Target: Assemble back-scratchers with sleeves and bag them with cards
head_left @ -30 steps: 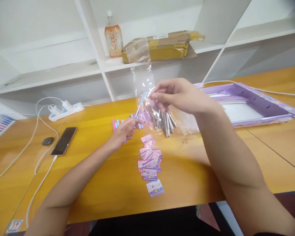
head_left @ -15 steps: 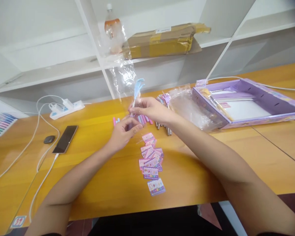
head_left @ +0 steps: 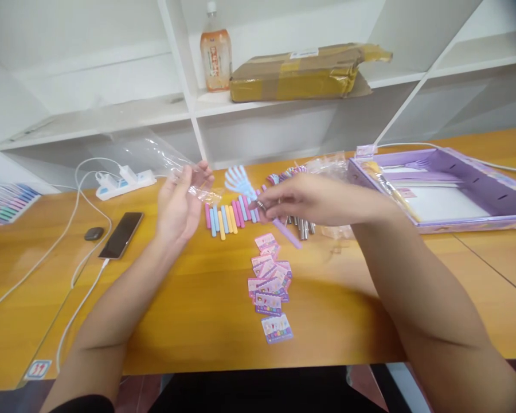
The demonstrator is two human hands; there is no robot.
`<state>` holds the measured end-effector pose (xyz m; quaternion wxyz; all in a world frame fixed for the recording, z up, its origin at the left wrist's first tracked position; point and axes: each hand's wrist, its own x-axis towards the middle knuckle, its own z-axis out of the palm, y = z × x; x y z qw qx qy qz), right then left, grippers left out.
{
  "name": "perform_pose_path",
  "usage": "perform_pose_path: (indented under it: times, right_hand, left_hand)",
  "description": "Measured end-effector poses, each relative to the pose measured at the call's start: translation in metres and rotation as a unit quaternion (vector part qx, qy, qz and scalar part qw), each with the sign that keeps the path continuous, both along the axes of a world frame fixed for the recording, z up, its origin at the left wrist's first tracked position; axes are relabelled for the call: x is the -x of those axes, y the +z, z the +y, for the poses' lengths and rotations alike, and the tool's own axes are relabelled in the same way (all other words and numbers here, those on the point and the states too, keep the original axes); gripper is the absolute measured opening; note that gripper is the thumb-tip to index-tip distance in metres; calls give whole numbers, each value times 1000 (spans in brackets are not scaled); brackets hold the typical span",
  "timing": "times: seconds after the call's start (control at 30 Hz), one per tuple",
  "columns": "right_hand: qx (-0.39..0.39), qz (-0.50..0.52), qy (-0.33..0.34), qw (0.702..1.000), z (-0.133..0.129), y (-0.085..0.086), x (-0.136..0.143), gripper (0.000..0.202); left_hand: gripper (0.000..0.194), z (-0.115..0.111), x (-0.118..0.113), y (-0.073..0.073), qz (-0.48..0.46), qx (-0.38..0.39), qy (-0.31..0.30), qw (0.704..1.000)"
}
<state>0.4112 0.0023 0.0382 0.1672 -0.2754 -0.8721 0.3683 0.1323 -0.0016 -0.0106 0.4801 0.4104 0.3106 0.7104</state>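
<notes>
My left hand (head_left: 180,203) is raised over the left end of the stick row, its fingers closed on a clear plastic bag (head_left: 155,152) that trails up and to the left. In my right hand (head_left: 305,198) is a back scratcher (head_left: 239,181) with a light blue hand-shaped head and a ribbed metal shaft. Below them lies a row of pink, blue and yellow sticks (head_left: 226,219). A longer purple stick (head_left: 287,232) shows beneath my right hand; whether it touches the scratcher I cannot tell. Metal shafts (head_left: 303,228) of more scratchers are partly hidden by that hand.
Several small printed cards (head_left: 269,301) lie nearer me. A purple tray box (head_left: 464,223) stands at right beside more clear bags (head_left: 327,166). At left are a phone (head_left: 121,236), a power strip (head_left: 129,184) and cables. A bottle (head_left: 216,57) and taped carton (head_left: 296,80) stand on the shelf.
My hands have moved apart. The bag has swung left and down with my left hand, while the blue-headed scratcher is in my right hand, lower and tilted left.
</notes>
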Motion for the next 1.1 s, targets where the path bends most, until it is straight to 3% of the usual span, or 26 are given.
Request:
perform_pose_path:
  times: [0.23,0.43,0.6,0.83,1.1]
  right_hand:
    - [-37,-26,40,998,4,-25,33,21]
    - [20,18,66,997,23,-43,34,21]
    - [89,60,22,994,25,-42,38,18]
    - [121,127,-107,979,15,-38,46,24]
    - [106,193,-123,968,0,-44,68,10]
  left_hand:
    - [21,-12,-9,6,8,-7,-4,1000]
    - [22,-24,-25,2,22,17,-39,999]
    - [18,-27,-32,-4,32,25,-49,998]
    - [26,-24,-31,-7,36,-3,-42,999]
    - [23,-27,-34,-7,28,16,-40,999]
